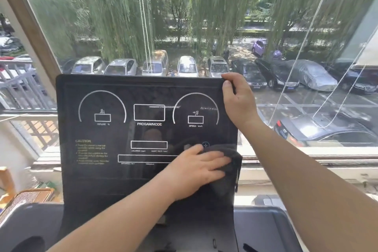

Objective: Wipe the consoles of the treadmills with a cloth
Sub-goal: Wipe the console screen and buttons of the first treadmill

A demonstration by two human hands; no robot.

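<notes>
Right grip clutching glossy black console corner, left grip flat, pressing dark cloth.

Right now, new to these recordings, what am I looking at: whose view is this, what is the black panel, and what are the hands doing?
This single picture comes from a camera worn on a person's head, looking forward and down. The black panel is a treadmill console, with printed incline, program and speed displays. The left hand presses a dark cloth flat against its lower right part. The right hand grips the console's top right corner. Behind is a window over parked cars.
</notes>
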